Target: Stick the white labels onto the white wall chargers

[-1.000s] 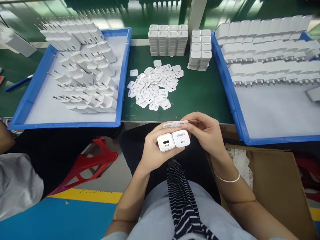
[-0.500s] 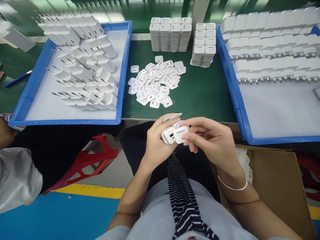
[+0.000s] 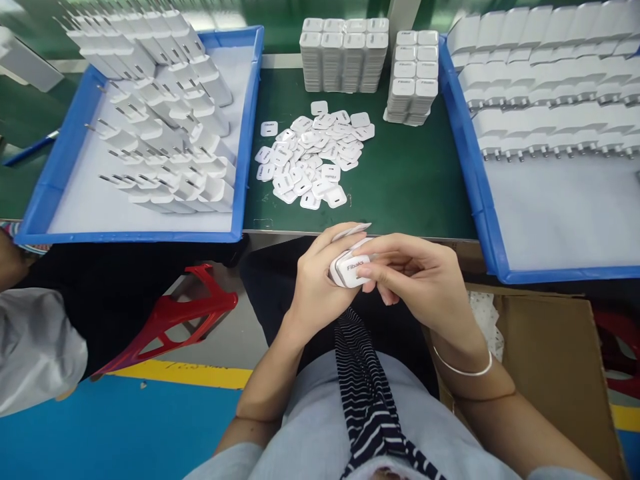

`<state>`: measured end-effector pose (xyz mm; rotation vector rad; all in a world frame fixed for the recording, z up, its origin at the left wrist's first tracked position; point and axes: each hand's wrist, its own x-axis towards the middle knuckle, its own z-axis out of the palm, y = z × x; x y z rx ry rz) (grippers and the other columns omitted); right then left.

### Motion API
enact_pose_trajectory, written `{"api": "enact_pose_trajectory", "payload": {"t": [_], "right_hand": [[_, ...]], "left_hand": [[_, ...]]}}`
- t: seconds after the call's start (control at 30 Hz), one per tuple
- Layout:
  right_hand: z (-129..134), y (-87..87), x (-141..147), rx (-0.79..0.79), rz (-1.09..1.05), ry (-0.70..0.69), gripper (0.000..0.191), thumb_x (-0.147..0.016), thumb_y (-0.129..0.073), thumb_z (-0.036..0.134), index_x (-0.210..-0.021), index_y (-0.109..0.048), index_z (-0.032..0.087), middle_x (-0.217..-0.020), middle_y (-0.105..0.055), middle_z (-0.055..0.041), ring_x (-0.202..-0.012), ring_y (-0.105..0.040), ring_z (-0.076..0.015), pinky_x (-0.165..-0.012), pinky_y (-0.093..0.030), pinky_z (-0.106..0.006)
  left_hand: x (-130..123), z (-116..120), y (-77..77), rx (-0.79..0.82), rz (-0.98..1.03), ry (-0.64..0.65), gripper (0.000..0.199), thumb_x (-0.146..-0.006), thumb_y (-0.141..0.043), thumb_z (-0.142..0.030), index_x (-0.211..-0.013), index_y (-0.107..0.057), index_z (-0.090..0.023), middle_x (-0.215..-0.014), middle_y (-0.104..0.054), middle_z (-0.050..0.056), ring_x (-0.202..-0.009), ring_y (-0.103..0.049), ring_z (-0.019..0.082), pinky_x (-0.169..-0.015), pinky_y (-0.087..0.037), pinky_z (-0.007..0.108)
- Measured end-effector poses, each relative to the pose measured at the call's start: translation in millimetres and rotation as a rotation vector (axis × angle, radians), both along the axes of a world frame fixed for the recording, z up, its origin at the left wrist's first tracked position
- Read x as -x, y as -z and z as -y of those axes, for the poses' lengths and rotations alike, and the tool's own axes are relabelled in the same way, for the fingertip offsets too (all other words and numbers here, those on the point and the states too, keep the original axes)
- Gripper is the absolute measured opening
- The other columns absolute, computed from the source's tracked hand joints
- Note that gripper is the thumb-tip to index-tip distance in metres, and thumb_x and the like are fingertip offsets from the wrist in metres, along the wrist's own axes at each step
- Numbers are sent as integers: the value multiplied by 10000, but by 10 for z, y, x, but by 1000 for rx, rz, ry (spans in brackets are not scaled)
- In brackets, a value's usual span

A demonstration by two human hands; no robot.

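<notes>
My left hand [image 3: 315, 283] is wrapped around a white plastic block-shaped charger body [image 3: 334, 273], holding it above my lap, on my side of the loose heap of thin white rounded-square plates [image 3: 313, 157] on the green tabletop [image 3: 410, 180]. My right hand [image 3: 420, 273], close against the left, pinches a white cover plate printed "Fibaks" [image 3: 349, 268] between thumb and fingers; this plate overlaps the end of the charger body and hides most of it, so I cannot tell whether it sits flush. More thin white plates [image 3: 353, 231], seen nearly edge-on, are tucked between my left fingers. Left of the heap, a blue plastic tray with a white lining [image 3: 130, 238] bears white chargers with metal pins pointing up [image 3: 165, 147]. Beyond the heap stand neat block-like stacks of white plates [image 3: 345, 63], with a narrower stack [image 3: 411, 83] further right. To the heap's right, a second blue tray [image 3: 570, 275] holds rows of white chargers [image 3: 555, 123].
</notes>
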<state>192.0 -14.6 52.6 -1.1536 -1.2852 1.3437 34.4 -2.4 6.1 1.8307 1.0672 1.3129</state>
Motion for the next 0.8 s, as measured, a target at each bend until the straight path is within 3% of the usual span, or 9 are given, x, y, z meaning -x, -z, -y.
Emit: {"api": "enact_pose_trajectory", "payload": {"t": [0.6,0.8], "right_hand": [[38,16,-17,-14,117,1,85,-874,-775,198,-946,-793,239,-630,-682,57,-443,-523,-46,-436,-443,-162],[27,-6,-29,84,92,-5,197,-807,-831,178,-948,-700,220,-616,-700,69,-422,-550,-54,-427,-454,-147]], "left_hand": [[7,10,9,-95,-105,-21,356,-863,-707,-130,-1217,-694,-169,-1273,-712,125,-1158,-695,235,-987,-606,387],[8,29,-7,-91,-128,-8,333,-868,-714,-148,-1199,-701,-180,-1291,-702,117,-1163,-692,247,-992,-606,398]]}}
